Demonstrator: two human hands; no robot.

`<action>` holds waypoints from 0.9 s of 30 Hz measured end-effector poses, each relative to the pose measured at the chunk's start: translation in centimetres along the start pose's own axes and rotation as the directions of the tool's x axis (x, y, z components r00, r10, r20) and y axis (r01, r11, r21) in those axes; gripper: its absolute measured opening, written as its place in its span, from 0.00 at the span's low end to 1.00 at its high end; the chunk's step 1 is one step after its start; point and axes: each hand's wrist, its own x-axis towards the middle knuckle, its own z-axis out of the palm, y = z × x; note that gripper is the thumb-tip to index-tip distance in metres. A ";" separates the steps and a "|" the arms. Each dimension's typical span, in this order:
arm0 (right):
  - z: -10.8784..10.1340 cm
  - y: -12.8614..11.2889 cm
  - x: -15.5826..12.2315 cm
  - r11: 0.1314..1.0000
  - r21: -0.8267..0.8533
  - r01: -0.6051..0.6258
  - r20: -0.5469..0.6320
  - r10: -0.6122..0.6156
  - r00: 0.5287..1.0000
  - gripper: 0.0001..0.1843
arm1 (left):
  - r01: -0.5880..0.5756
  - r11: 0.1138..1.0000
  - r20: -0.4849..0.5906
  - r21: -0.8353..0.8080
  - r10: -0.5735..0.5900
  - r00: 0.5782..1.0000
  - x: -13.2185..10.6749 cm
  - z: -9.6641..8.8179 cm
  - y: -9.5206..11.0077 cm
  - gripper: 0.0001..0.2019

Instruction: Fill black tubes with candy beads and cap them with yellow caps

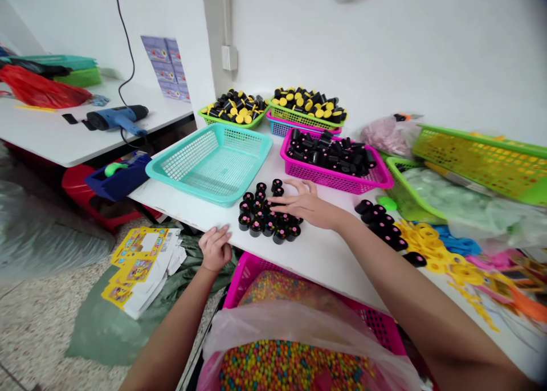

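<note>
Small black cylinders with coloured bits in their tops stand upright in a tight cluster on the white table. Over the right side of that cluster stretches my right hand, fingers apart and touching or just above the tops. My left hand is at the table's front edge, left of the cluster, with its fingers curled in; whatever they may hold is hidden. In front of me, a clear bag of small multicoloured beads fills a magenta basket. Beyond the cluster lies an empty turquoise basket.
A magenta basket of black cylinders stands behind, near green baskets of black-and-yellow pieces. More black cylinders and yellow rings lie at right. A blue heat gun rests on the left table, above yellow printed cards.
</note>
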 end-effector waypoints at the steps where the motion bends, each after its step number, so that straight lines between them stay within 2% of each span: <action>1: 0.3 0.1 0.1 1.000 0.015 -0.007 0.009 0.007 1.000 0.26 | -0.001 1.000 0.002 0.004 0.001 1.000 0.0 0.0 0.0 0.16; 9: 0.8 0.2 0.2 0.996 0.081 -0.045 0.037 0.042 0.998 0.26 | -0.015 1.000 0.006 0.021 0.015 1.000 0.2 -0.1 0.1 0.17; 16: 0.2 -1.1 -1.7 0.992 0.107 0.071 -0.083 -0.062 0.995 0.25 | -0.008 0.999 0.008 0.043 0.007 1.000 0.0 0.0 0.0 0.17; 20: 0.5 -1.8 -2.9 0.987 0.084 0.137 -0.058 -0.132 0.990 0.22 | 0.002 0.998 0.009 0.058 -0.002 1.000 -0.2 0.1 0.0 0.17; 27: 1.5 -1.9 -3.0 0.983 0.142 0.115 -0.026 -0.113 0.993 0.21 | -0.015 0.999 0.003 0.038 0.015 1.000 0.2 0.0 0.2 0.18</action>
